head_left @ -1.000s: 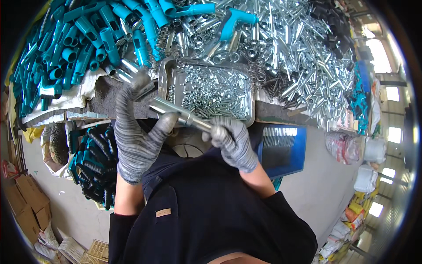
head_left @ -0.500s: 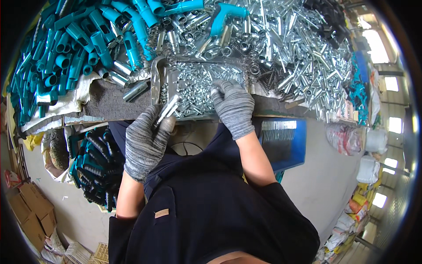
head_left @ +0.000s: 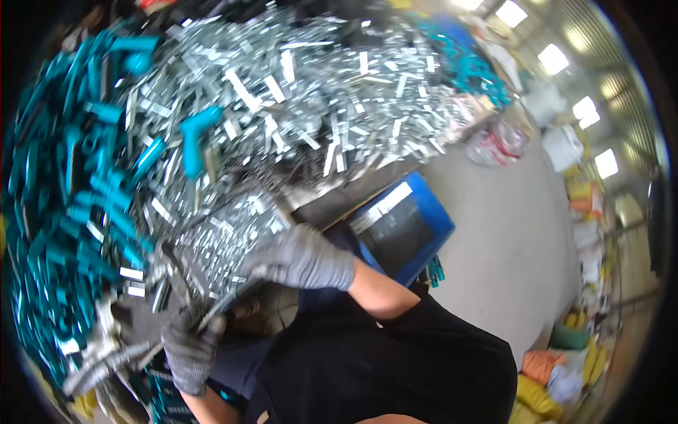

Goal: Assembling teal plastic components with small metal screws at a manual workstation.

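Note:
Motion blur smears much of the head view. A metal tray (head_left: 282, 214) of small silvery metal parts lies at the table's near edge, tilted in the picture. My right hand (head_left: 300, 260), in a grey knit glove, reaches over its near right side; the fingertips are too smeared to show a grip. My left hand (head_left: 189, 357), gloved alike, is at the tray's near left corner, with fingers curled and thumb up. What lies between those fingers is too blurred to make out. Beyond the tray sits a teal pistol-shaped housing (head_left: 192, 145) among metal tubes.
Teal plastic housings (head_left: 99, 191) are heaped along the left. A wide pile of shiny metal parts (head_left: 304, 85) covers the table's far side. Below the table edge stands a blue bin (head_left: 434, 219). A clear plastic bag (head_left: 498, 141) and sacks (head_left: 540, 396) line the right.
The whole view has swung: tray, table and hands now appear further left and tilted. Bright metal tubes showed in my left hand before; now blur hides them. My right hand stays by the tray.

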{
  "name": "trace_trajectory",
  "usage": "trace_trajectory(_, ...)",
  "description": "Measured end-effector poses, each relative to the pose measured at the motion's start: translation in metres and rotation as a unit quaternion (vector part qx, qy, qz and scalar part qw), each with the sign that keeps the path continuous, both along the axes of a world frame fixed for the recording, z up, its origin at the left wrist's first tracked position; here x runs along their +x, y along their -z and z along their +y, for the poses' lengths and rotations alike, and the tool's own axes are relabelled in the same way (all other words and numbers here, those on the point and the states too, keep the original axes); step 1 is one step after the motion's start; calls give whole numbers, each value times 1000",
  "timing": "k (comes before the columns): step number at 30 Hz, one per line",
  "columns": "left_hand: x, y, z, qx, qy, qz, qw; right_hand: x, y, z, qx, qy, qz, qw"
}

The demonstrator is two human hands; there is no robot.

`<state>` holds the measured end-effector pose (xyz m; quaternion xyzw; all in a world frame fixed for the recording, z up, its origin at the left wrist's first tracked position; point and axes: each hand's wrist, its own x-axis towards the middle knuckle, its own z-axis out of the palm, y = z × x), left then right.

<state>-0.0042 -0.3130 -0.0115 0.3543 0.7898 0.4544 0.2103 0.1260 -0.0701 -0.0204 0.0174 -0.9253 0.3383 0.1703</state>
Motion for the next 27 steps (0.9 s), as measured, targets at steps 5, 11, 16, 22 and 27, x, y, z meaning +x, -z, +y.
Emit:
trace_trajectory(5, 12, -15, 22, -29, 52, -122, 991, 19, 0, -8, -95, -69, -26, 993)
trace_trajectory(11, 36, -9, 44, -18, 118, 67, 991, 28, 22, -26, -141, -84, 80, 983)
trace_trajectory(16, 43, 8, 55, -73, 195, 179, 961, 49, 3, -7, -433, -72, -191, 878)
trace_trajectory(22, 44, 18, 78, 19, 28, -98, 995, 118, 34, 67, -534, -41, -329, 778)
trace_trajectory(27, 15, 55, 80, 132, -149, -246, 949, 250, 226, 149, -594, 476, -38, 647)
